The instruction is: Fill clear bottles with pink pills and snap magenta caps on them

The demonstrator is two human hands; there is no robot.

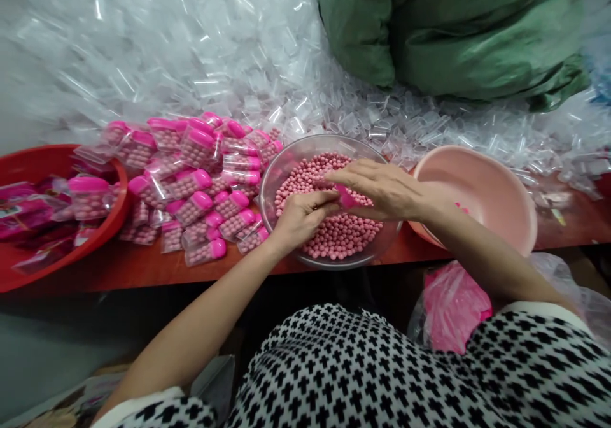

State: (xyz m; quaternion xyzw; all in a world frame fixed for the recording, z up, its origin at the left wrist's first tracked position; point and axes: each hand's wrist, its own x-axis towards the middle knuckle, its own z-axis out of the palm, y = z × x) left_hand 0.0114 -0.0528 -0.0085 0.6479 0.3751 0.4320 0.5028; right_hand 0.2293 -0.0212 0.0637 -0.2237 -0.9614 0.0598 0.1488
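Over a clear bowl [281, 148] of pink beads, my left hand [303, 221] is closed, its fingers pinched on a small container mostly hidden by both hands. Its bright pink cap [346, 197] shows between the hands. My right hand [382, 187] reaches across from the right with fingers stretched out and its palm against the cap. Pink beads [338, 240] fill much of the bowl below. Left of the bowl lies a heap of clear bead-filled containers [193, 208] with pink caps.
A red basin [121, 202] at the far left holds pink packets and a filled container. At the right stands a pale pink basin [518, 205]. Clear empty containers [143, 46] cover the back, with green cloth [458, 33] over some. A pink plastic bag [456, 304] hangs below the red table edge [157, 275].
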